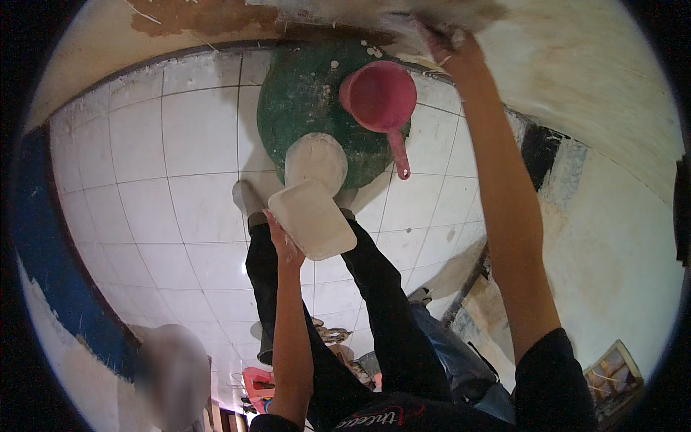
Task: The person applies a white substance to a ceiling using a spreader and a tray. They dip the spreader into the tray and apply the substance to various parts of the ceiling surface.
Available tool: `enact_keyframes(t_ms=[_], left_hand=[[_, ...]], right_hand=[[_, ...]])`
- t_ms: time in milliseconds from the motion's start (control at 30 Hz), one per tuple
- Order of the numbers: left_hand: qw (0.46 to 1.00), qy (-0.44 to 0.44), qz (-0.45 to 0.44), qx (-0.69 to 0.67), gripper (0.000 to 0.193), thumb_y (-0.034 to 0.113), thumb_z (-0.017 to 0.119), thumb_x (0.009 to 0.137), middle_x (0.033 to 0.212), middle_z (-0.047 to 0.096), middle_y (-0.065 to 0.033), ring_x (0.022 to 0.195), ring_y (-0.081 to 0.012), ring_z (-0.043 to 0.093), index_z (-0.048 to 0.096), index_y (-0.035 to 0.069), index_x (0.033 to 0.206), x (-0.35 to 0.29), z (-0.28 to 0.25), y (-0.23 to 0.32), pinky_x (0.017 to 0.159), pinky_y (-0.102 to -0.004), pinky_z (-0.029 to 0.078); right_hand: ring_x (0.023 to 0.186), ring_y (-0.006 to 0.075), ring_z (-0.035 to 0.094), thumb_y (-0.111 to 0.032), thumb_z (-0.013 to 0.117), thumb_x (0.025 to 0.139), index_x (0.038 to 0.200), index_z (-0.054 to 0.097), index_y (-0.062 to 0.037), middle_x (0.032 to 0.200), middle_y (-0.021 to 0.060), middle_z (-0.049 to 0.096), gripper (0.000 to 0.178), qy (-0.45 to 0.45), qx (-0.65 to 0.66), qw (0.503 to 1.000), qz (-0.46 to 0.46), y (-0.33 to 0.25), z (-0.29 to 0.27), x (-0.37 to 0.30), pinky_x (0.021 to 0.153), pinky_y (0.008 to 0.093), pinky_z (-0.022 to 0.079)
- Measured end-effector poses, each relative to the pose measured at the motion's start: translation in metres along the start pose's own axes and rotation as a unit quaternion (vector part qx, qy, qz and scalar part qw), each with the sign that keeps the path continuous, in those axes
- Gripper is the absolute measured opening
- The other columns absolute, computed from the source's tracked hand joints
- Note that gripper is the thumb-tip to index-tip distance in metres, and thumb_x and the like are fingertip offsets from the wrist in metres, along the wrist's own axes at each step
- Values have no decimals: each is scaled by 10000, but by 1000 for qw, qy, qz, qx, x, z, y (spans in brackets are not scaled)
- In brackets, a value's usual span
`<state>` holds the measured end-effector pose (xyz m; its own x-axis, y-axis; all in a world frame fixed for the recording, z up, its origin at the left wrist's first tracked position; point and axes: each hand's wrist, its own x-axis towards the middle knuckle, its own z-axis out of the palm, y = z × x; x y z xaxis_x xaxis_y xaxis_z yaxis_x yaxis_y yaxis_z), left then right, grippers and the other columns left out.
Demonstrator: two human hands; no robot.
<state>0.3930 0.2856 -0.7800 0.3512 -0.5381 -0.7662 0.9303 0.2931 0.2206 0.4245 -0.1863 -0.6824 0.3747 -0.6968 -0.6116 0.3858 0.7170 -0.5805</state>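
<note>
My left hand (286, 245) grips a pale rectangular tray (314, 218) with rounded corners by its left edge, fingers closed around it. White smears mark that hand. Higher up, my right arm stretches to the wall (568, 65), and my right hand (448, 49) is up against it, smudged with white and blurred. Its fingers look closed on a thin dark thing that I cannot make out. Just beyond the tray, partly covered by it, a round bowl (315, 155) coated in whitish material stands on a green round surface (295, 101).
A pink dipper (381, 97) sits on the green surface, its handle past the edge. White floor tiles (201, 129) surround it. A blue band (86, 266) runs along the left wall. Behind my legs lie a blue bag-like thing (450, 345) and a red item (257, 385). A blurred person-like shape (173, 378) is lower left.
</note>
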Motion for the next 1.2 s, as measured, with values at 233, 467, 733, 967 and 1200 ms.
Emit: enact_keyframes(t_ms=[233,467,733,967,1200], left_hand=[[993,-14,46,108,681,617,297,956,1363,469,-97,1236,-269,479,362,106,1403,-4,9,-1,1021,-443,431],[997,58,-35,-31,681,613,289,959,1378,461,-106,1242,-274,478,364,102,1403,1,9,5,1037,-440,416],[999,30,-13,5,646,601,337,952,1400,445,-82,1262,-288,457,358,146,1411,17,-21,-7,1057,-485,384],[997,7,46,56,590,529,368,973,1371,451,-98,1226,-271,495,330,127,1403,10,0,-1,1029,-460,435],[992,-37,57,103,663,602,277,967,1391,447,-91,1258,-271,460,359,115,1408,10,5,-3,1055,-452,396]], right_hand=[[1177,427,501,-33,382,961,1224,340,222,1234,363,459,368,-100,-510,842,-142,-57,59,-113,990,446,495],[1176,437,500,8,343,939,1213,306,250,1224,375,452,368,86,-97,991,-37,-19,24,-112,1025,473,473],[1193,437,485,-39,328,959,1266,319,200,1275,350,439,389,-7,-56,998,-27,-20,-26,-2,1057,483,443],[1210,419,480,-36,360,954,1269,337,200,1302,349,432,394,-111,-537,823,-147,-104,34,-91,1074,462,429],[1180,403,512,-22,389,944,1177,379,251,1265,374,449,359,-115,-7,993,12,-96,54,-187,1069,440,428]])
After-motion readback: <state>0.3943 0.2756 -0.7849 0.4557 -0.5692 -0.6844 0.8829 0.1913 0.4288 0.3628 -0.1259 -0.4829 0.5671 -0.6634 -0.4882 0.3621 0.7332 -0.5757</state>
